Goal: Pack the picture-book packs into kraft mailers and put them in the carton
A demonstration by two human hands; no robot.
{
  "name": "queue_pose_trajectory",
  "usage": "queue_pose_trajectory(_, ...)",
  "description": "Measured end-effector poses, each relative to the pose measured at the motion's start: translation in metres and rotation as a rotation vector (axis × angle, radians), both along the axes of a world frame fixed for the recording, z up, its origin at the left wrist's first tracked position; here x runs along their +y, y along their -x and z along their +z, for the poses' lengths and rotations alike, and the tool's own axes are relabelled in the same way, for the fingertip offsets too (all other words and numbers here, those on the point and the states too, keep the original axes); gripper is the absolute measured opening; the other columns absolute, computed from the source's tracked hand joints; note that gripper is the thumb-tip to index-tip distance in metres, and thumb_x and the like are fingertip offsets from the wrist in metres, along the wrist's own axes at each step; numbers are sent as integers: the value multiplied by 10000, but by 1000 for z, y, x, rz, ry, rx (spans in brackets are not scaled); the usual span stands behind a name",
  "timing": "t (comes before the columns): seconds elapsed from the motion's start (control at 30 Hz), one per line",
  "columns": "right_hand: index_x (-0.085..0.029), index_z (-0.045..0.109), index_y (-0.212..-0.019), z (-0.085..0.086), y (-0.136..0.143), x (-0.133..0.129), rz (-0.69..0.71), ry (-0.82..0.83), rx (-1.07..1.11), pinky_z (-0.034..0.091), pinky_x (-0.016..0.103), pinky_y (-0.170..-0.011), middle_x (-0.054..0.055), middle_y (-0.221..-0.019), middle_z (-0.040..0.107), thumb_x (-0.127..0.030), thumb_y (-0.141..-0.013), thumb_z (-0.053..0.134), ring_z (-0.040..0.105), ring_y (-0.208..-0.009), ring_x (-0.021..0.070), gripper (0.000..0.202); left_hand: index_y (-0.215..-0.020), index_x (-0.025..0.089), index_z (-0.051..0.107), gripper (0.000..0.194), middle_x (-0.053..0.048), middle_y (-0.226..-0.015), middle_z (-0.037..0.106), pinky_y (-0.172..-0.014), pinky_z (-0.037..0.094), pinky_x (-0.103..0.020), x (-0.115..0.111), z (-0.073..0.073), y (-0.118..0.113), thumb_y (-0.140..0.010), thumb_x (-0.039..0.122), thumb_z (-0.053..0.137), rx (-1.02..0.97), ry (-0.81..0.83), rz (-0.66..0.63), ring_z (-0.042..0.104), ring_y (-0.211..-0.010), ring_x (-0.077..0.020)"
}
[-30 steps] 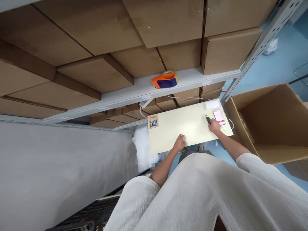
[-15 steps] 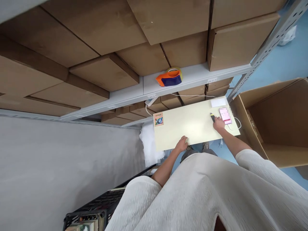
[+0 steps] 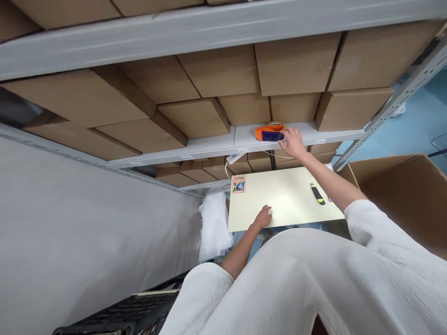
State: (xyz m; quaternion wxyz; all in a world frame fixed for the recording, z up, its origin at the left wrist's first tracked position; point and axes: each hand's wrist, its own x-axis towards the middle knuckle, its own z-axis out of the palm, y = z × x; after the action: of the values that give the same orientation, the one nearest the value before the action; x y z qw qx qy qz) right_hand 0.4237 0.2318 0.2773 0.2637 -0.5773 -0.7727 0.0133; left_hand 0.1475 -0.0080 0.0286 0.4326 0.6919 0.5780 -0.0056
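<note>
On the shelf edge lies an orange and dark purple tape dispenser (image 3: pixel 267 134) with a roll of tape in it. My right hand (image 3: pixel 292 143) is at the dispenser's right end, thumb and fingers apart, the fingertips reaching its edge. My left hand (image 3: pixel 263 217) rests open near the front edge of the pale yellow board (image 3: pixel 279 186), with nothing in it. A black and yellow utility knife (image 3: pixel 317 194) lies on the board's right part. At the board's left end is a small colourful picture card (image 3: pixel 239 184). My right forearm hides most of the phone.
Brown cardboard boxes (image 3: pixel 291 63) fill the grey metal shelves (image 3: pixel 209 143). A large open carton (image 3: pixel 401 195) stands at right. White plastic wrap (image 3: pixel 214 225) hangs left of the board, and a black crate (image 3: pixel 129 314) is at lower left beside the grey wall (image 3: pixel 87 232).
My right hand has put the utility knife down on the board and moved up to the tape dispenser. My left hand stays at the board's front edge. The view has tilted upward.
</note>
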Motion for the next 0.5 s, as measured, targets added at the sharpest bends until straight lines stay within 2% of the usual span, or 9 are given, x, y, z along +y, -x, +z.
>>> queue_pose_trajectory(0.1,-163,684,-1460,20,17,32,33,43,-99,386,589,-1090,233,-1384,670,-450,-1038,605,482,-1285,442,517,-1596,164,593,630,-165,-1766,496,-1411,311,-496,0,0,7,-967,206,594,-35,-10,49,357,-1716,-276)
queue_pose_trajectory(0.23,-180,738,-1366,24,21,49,49,78,-177,374,605,-1074,221,-1254,720,-445,-1022,630,509,-1236,435,448,-1560,145,620,585,-173,-1728,541,-1416,307,-475,1,0,15,-978,189,584,-58,-42,100,384,-1702,-261)
queue_pose_trajectory(0.37,-176,738,-1307,29,21,37,43,80,-216,351,612,-1072,226,-1255,734,-370,-1020,598,508,-1243,440,373,-1551,171,633,589,-155,-1676,603,-1415,320,-495,4,-1,17,-963,187,611,-93,-69,114,432,-1677,-269)
queue_pose_trajectory(0.5,-161,706,-1293,28,18,-1,34,62,-183,355,567,-1051,238,-1304,718,-350,-1028,564,505,-1254,439,356,-1542,164,644,571,-162,-1681,595,-1418,319,-482,7,-1,11,-972,173,612,-98,-73,86,429,-1678,-267)
